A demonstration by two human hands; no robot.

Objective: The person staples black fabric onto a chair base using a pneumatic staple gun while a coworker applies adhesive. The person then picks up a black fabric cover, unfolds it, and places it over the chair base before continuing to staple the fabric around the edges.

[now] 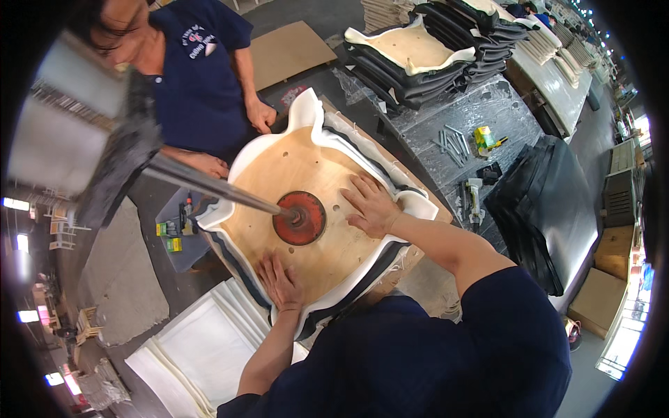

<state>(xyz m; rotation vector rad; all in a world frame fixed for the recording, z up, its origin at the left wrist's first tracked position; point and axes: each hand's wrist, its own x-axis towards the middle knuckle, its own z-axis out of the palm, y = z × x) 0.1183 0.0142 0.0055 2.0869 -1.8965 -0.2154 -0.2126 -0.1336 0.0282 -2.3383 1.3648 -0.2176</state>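
Wide workshop floor, dark workbench (446, 132) in the middle, seen from overhead. Nearest, below the bench edge: stacked white foam sheets (202, 341). On the bench, a plywood seat board (306, 184) lying flat inside upturned white foam padding (306, 111) and dark cover material. Left hand (280, 279) flat on the near edge of the board, fingers spread and pointing away, gripping nothing. Right hand (371, 205) flat on the right half, fingers splayed toward the centre, likewise empty. Between the two, slightly nearer the right hand, a red round press pad (301, 217) bearing on the board's middle (its metal rod (209, 182) slanting up and left). Beyond, a co-worker's hand (261, 115) at the far padding edge. Farther right: loose nails (453, 143), staple gun (472, 198), stacked upholstered seats (432, 49).
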